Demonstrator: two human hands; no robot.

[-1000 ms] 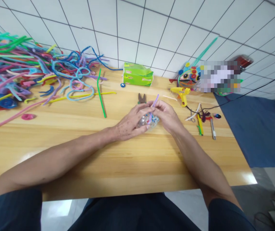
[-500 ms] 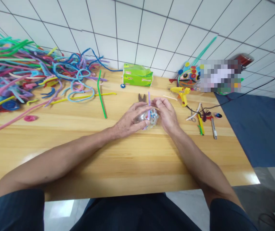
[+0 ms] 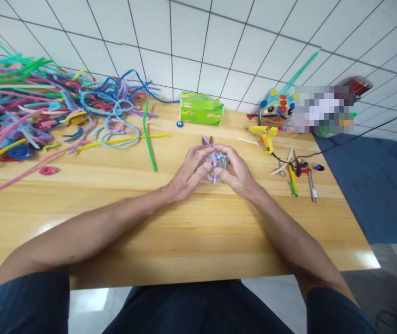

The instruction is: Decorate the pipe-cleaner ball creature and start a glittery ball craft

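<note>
Between my hands, over the middle of the table, is a clear plastic container (image 3: 220, 160) with small coloured bits showing through it. A purple pipe cleaner (image 3: 214, 157) runs across it, its far end sticking up past my fingertips. My left hand (image 3: 192, 172) grips the container from the left, thumb along the near side. On the right, my right hand (image 3: 238, 172) curves round it with the thumb on the purple strip. Just beyond my fingers show the dark tips of a tool (image 3: 211, 139), mostly hidden.
A heap of pipe cleaners (image 3: 31, 106) fills the far left. A green tissue pack (image 3: 201, 109) stands by the tiled wall. To the right lie a yellow glue gun (image 3: 266, 135) with its cord, scissors (image 3: 280, 170), a pen (image 3: 312, 186) and a decorated mask-like craft piece (image 3: 277, 111).
My right hand has come in from the container's far right side and now holds it, thumb on the purple pipe cleaner. The pipe cleaner's upper end has tilted left.
</note>
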